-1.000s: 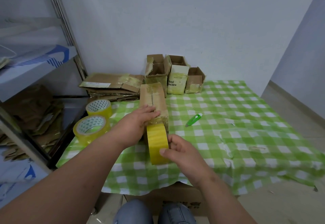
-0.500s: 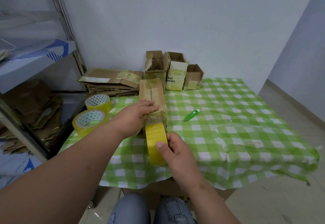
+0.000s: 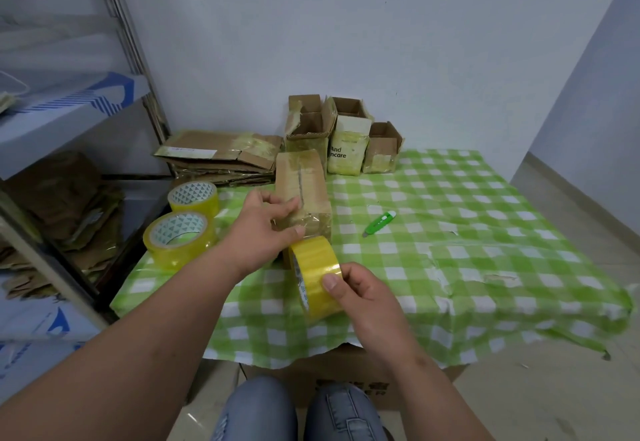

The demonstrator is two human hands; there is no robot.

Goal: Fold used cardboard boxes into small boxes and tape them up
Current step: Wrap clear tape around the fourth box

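Green checked tabletop (image 3: 450, 232) carries a light, stiff box (image 3: 304, 194) (sticky tape on top), left hand (image 3: 263, 229) pressing it with loosely spread fingers, right hand (image 3: 360, 295) pinching the tape roll (image 3: 315, 278).

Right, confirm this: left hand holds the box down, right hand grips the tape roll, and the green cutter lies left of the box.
Not quite. In the head view the green cutter lies right of the box, not left. The rest stands: left hand holds the box down, right hand grips the tape roll.

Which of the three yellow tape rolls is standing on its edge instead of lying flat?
The yellow tape roll gripped by the right hand, just in front of the brown cardboard box. The other two rolls lie flat at the table's left edge.
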